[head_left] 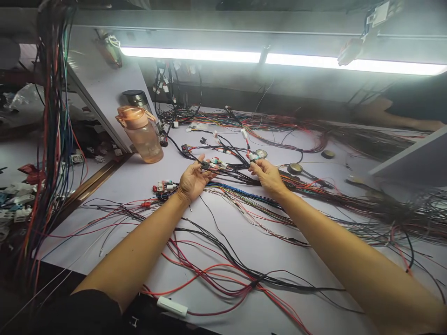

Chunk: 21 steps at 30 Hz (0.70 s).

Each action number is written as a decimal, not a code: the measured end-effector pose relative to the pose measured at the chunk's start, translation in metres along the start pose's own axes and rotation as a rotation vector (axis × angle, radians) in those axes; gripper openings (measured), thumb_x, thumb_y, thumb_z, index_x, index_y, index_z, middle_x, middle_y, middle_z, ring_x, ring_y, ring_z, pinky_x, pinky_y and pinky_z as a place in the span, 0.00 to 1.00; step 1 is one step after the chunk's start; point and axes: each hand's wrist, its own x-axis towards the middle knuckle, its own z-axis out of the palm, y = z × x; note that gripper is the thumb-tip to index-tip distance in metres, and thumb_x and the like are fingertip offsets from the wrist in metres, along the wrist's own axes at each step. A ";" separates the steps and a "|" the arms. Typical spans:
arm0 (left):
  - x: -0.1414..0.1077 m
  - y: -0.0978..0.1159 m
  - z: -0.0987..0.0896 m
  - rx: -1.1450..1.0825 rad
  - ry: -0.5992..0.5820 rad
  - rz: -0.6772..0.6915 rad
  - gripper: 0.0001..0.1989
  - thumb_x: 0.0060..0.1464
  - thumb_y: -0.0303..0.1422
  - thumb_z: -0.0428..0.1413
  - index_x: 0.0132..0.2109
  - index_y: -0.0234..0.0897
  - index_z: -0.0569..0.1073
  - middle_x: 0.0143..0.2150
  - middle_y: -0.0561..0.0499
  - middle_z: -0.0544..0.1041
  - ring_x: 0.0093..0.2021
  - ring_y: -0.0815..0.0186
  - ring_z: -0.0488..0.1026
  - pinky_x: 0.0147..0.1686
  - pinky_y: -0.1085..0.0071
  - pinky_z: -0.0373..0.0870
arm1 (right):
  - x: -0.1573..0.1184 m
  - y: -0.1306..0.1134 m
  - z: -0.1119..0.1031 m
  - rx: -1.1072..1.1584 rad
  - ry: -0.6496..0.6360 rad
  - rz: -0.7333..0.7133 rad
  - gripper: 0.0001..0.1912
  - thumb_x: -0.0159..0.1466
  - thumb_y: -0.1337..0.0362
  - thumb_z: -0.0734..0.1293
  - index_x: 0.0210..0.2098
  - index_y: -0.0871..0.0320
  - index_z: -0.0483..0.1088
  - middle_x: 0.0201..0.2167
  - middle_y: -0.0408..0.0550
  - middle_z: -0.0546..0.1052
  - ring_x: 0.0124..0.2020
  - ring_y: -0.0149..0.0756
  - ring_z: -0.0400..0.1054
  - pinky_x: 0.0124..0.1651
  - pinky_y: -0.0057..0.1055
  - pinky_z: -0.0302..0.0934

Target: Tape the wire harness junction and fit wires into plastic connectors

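Note:
My left hand (194,180) is palm up, its thumb and curled fingers around a wire harness with a black connector (205,164) and small white plugs at its end. My right hand (268,176) pinches a white connector (252,157) with thumb and fingertips; its fingers partly hide the grip. Between the hands runs a black-sleeved bundle (239,166). Close behind lies another black connector (186,149), and a white plug (244,133) on red wires rises above the right fingertips. Beside my left wrist rests a cluster of red and white connectors (164,187).
An orange-lidded bottle (141,135) stands at the left, with a dark-lidded one (135,97) behind. Loose red cables (209,274) cross the front, and wire bundles (349,200) fill the right. Hanging wires (54,116) drop at the left. A tape roll (295,168) lies right of my hand.

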 end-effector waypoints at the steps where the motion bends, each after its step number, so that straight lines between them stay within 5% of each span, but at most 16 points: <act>1: 0.001 0.000 0.000 0.015 0.002 0.005 0.20 0.51 0.28 0.52 0.52 0.39 0.69 0.47 0.48 0.74 0.39 0.61 0.75 0.46 0.59 0.72 | 0.001 0.001 0.001 -0.021 -0.003 -0.004 0.23 0.58 0.43 0.62 0.34 0.58 0.65 0.31 0.47 0.74 0.30 0.31 0.65 0.38 0.32 0.62; 8: 0.004 -0.006 -0.001 0.106 0.027 0.063 0.12 0.52 0.29 0.58 0.45 0.35 0.70 0.40 0.45 0.76 0.40 0.61 0.75 0.46 0.62 0.71 | 0.002 0.004 0.011 -0.311 0.010 -0.025 0.15 0.57 0.56 0.66 0.41 0.57 0.69 0.33 0.47 0.75 0.31 0.35 0.66 0.39 0.35 0.59; 12: 0.005 -0.006 0.005 0.183 0.159 0.111 0.09 0.52 0.33 0.61 0.40 0.36 0.72 0.37 0.49 0.75 0.36 0.66 0.73 0.44 0.63 0.72 | 0.003 -0.010 0.016 -0.512 -0.013 -0.132 0.12 0.57 0.64 0.68 0.42 0.53 0.71 0.42 0.47 0.75 0.42 0.40 0.67 0.46 0.38 0.56; 16: 0.005 0.001 0.014 0.287 0.222 0.104 0.09 0.50 0.33 0.63 0.38 0.37 0.74 0.35 0.52 0.73 0.32 0.70 0.69 0.39 0.69 0.71 | 0.011 -0.030 0.026 -0.742 -0.169 -0.337 0.10 0.63 0.62 0.66 0.44 0.51 0.73 0.47 0.48 0.73 0.49 0.40 0.65 0.47 0.36 0.55; 21: 0.002 0.019 0.029 0.423 0.252 0.046 0.07 0.50 0.31 0.62 0.38 0.36 0.76 0.39 0.49 0.75 0.35 0.67 0.70 0.43 0.66 0.68 | 0.022 -0.043 0.043 -0.757 -0.251 -0.269 0.09 0.61 0.57 0.68 0.40 0.49 0.76 0.44 0.45 0.75 0.48 0.41 0.66 0.48 0.37 0.54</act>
